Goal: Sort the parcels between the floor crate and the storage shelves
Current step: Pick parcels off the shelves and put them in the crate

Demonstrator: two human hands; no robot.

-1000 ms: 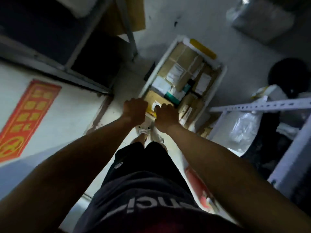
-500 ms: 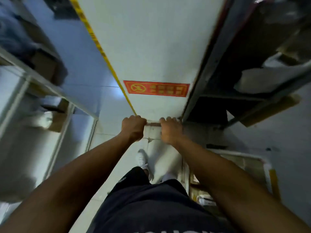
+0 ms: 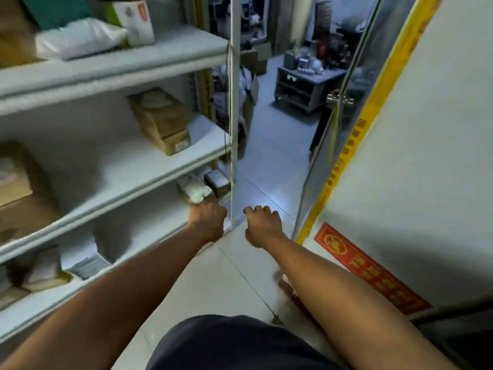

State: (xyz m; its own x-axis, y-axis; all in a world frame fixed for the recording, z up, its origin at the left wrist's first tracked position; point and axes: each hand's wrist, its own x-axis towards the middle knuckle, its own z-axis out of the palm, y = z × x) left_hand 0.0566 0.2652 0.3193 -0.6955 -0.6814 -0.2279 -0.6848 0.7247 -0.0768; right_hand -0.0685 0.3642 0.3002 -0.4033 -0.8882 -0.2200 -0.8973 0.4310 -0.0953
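Observation:
White storage shelves (image 3: 149, 172) fill the left side. On them lie parcels: a brown box (image 3: 162, 121) on the middle board, small labelled packets (image 3: 202, 182) one board lower, a white bag (image 3: 80, 38) on top. My left hand (image 3: 208, 222) hangs in front of the shelf's corner post, fingers curled, with nothing visible in it. My right hand (image 3: 262, 227) is level with it over the floor tiles, also curled and holding nothing visible. The floor crate is out of view.
A glass door (image 3: 333, 134) with a yellow strip stands open on the right beside a white wall bearing a red sign (image 3: 370, 268). Beyond the doorway a grey low cabinet (image 3: 301, 86) and boxes stand on the tiled floor. More cartons (image 3: 18, 193) sit far left.
The view has swung away from the floor crate, past the wall with the red sign, to the shelves and doorway. Both hands kept the same curled pose side by side.

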